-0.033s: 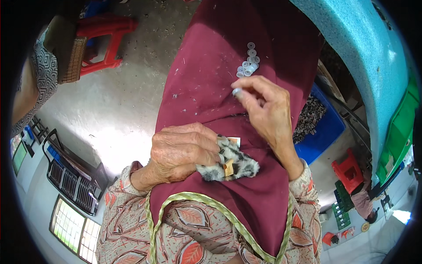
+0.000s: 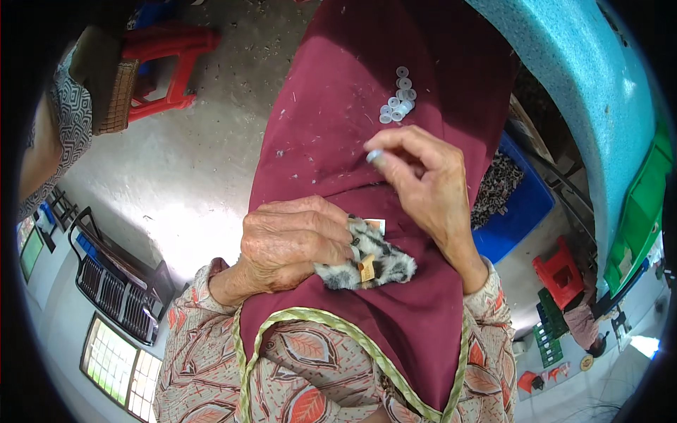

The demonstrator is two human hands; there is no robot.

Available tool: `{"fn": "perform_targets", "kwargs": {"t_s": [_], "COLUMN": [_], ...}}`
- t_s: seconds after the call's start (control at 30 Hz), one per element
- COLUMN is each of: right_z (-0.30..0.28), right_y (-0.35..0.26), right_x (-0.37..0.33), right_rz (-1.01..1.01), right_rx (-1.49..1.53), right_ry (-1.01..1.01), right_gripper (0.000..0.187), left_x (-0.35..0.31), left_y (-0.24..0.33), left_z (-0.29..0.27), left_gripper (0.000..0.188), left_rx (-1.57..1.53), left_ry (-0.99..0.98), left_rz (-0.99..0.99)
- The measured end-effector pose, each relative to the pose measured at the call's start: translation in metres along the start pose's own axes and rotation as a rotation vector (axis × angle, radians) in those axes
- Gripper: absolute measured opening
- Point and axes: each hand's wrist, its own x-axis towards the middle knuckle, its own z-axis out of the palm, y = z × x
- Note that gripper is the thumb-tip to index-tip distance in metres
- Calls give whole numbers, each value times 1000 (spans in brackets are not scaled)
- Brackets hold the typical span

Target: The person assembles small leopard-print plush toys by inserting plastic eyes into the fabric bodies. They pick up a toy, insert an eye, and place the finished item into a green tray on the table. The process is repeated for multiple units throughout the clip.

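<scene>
My left hand [image 2: 296,240] is closed around a small furry plush piece [image 2: 381,264], white and grey with black patches, low on my lap. A short tan tag [image 2: 367,269] sticks out of the fur, and a label shows at its upper edge. My curled fingers hide the plush's left part. Above and to the right, my right hand [image 2: 427,173] pinches a small pale plastic piece [image 2: 374,156] between thumb and forefinger, away from the plush. Farther up on the maroon apron [image 2: 310,134] lie several small round translucent plastic pieces [image 2: 398,106], loosely clustered.
A blue bin [image 2: 522,215] of dark-and-white furry scraps [image 2: 498,185] stands right of my knees. Beside it curves a turquoise surface [image 2: 571,84] with a green tray [image 2: 638,211]. Red stools [image 2: 176,63] and another person's patterned clothing [image 2: 74,113] are at left.
My right hand has shifted slightly left and down, carrying the pale plastic piece. My left hand and the plush stay in place.
</scene>
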Motion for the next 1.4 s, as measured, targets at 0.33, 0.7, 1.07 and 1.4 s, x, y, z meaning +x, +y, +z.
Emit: {"fn": "perform_targets", "kwargs": {"t_s": [0.33, 0.7, 1.07, 1.4], "right_z": [-4, -4, 1, 4], "right_y": [-22, -18, -14, -15], "right_x": [-36, -42, -46, -47], "right_rz": [-66, 52, -145, -34], "right_rx": [226, 445, 239, 291], "right_ry": [-293, -313, -173, -132], "right_gripper": [17, 20, 21, 18], "left_x": [-3, 1, -5, -4], "left_y": [6, 12, 6, 5], "left_z": [-2, -2, 6, 6], "left_gripper": [11, 16, 17, 21], "left_rx": [217, 342, 164, 138], "left_ry": [-37, -16, 97, 102], "left_rz": [88, 55, -95, -251]}}
